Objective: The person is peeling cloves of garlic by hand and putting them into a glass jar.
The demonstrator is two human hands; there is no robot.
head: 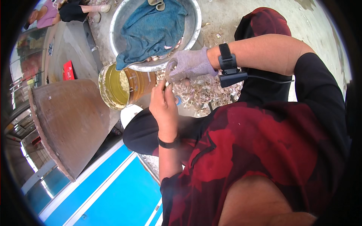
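Note:
My right hand [188, 66], in a dirty pale purple knit glove, curls around several garlic cloves [174, 67] beside the rim of a metal basin [158, 67]. My bare left hand [164, 103] meets its fingertips. A small dark object [164, 88], too small to identify, is pinched in the left fingers. One white clove [167, 84] shows where the hands meet. In the basin, a damp blue cloth [154, 31] partly covers unpeeled garlic cloves [155, 58]. Left of the hands, a yellow plastic bucket [140, 84] contains peeled cloves [124, 80].
Garlic skins [209, 93] litter the floor below my hands. A large brown vessel [70, 121] and a blue panel with white strips [121, 189] stand at left. A white container [130, 114] is near my knee. Another person [72, 11] sits at upper left, near a red packet [68, 70].

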